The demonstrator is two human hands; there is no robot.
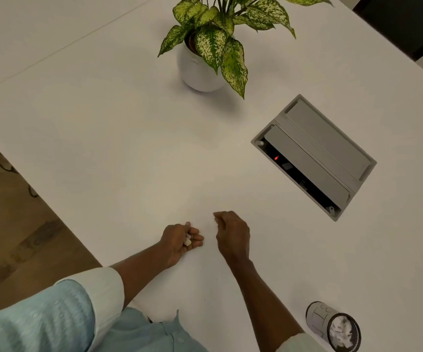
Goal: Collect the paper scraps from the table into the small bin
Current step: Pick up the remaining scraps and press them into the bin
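Note:
My left hand (180, 240) rests on the white table (129, 148) near its front edge, fingers curled around small white paper scraps (187, 240) that peek out between them. Just to its right, my right hand (232, 235) hovers low over the table, fingers bent and pinched together; whether anything sits between the fingertips cannot be made out. The small bin (333, 326), a cylinder with a dark rim, stands at the lower right and holds several crumpled white scraps. No loose scraps show on the tabletop.
A potted plant (205, 67) with speckled green leaves in a white pot stands at the back middle. A grey cable box (314, 156) with its lid open is set into the table on the right. The table's left edge drops to a wooden floor (15, 237).

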